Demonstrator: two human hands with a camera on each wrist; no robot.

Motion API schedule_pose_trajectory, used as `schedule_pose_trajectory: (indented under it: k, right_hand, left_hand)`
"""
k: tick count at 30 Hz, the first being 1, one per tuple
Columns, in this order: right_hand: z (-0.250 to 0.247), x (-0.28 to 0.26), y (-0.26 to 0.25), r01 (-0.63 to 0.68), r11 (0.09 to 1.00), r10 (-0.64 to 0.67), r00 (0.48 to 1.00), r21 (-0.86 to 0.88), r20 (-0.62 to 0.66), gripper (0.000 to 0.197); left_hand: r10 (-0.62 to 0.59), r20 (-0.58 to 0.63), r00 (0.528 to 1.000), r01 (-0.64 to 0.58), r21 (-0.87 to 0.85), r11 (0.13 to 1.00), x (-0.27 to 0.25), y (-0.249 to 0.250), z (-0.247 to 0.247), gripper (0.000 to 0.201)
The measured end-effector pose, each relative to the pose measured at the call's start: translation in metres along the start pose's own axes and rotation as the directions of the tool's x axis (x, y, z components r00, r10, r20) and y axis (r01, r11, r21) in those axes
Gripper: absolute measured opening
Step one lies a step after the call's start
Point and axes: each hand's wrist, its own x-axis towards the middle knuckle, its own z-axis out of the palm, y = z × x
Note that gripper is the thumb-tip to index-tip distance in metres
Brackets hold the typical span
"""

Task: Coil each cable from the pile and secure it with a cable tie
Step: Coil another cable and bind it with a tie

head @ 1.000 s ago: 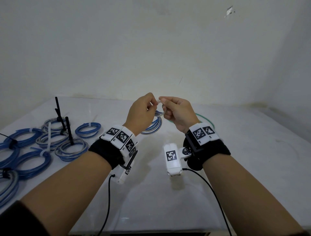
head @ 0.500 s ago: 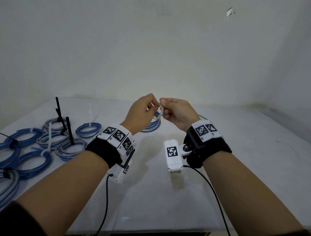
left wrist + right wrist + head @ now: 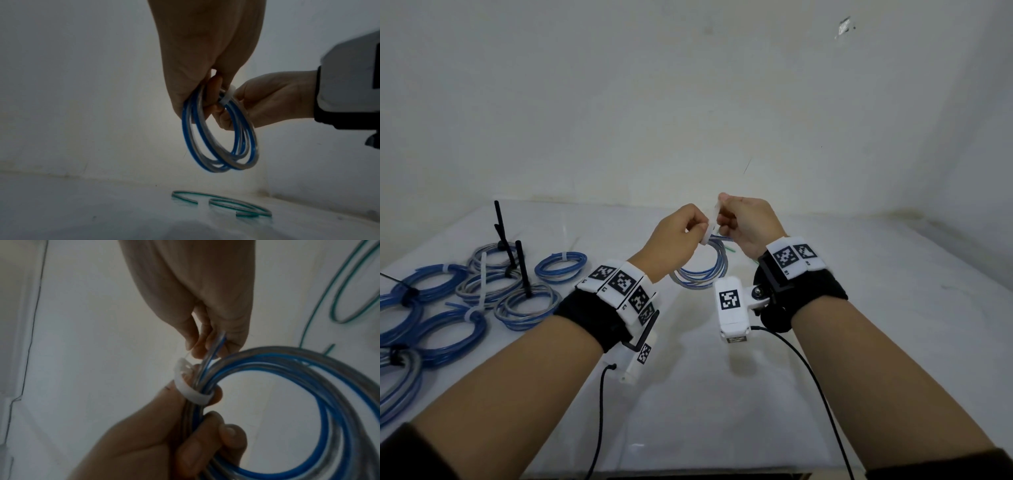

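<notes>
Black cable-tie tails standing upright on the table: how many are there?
2. The farther black tail rises from the far grey coiled cable; the nearer black tail rises from a grey-and-blue coil. More may be hidden at the left edge.

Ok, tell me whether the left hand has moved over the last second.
Yes, slightly. The left hand has sunk a little: its knuckles stood above the far edge of the table, and now sit about level with it.

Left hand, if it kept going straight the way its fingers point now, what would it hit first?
Probably the right hand: the left hand points toward it, both pinching the white cable tie around the blue coil. Depth between them is unclear.
</notes>
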Motion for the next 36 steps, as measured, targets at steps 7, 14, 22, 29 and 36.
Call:
schedule_pose_trajectory:
  k: [7, 14, 22, 29, 36]
  right_hand:
    - [-0.005, -0.006, 0.009, 0.039, 0.98, -0.025, 0.997, -0.195, 0.07, 0.015]
    - [-0.005, -0.009, 0.007, 0.109, 0.984, -0.1, 0.993, -0.144, 0.067, 0.016]
    - [-0.004, -0.01, 0.009, 0.181, 0.956, -0.178, 0.983, -0.231, 0.035, 0.016]
    - [-0.007, -0.008, 0.005, 0.17, 0.943, -0.184, 0.983, -0.287, -0.022, 0.023]
    - [-0.001, -0.001, 0.004, 0.128, 0.94, -0.178, 0.975, -0.316, -0.134, 0.021]
  left_hand:
    - [-0.088, -0.036, 0.995, 0.085, -0.066, 0.994, -0.001, 0.0, -0.002, 0.02]
    - [-0.072, 0.014, 0.997, 0.073, -0.053, 0.996, -0.004, 0.005, 0.0, 0.016]
    - [-0.032, -0.039, 0.999, 0.029, -0.072, 0.997, -0.004, 0.004, 0.009, 0.01]
    - [0.018, -0.021, 1.0, -0.019, -0.053, 0.998, -0.005, 0.007, 0.009, 0.012]
    - [0.031, -0.041, 0.999, -0.033, -0.068, 0.997, -0.006, 0.01, 0.012, 0.025]
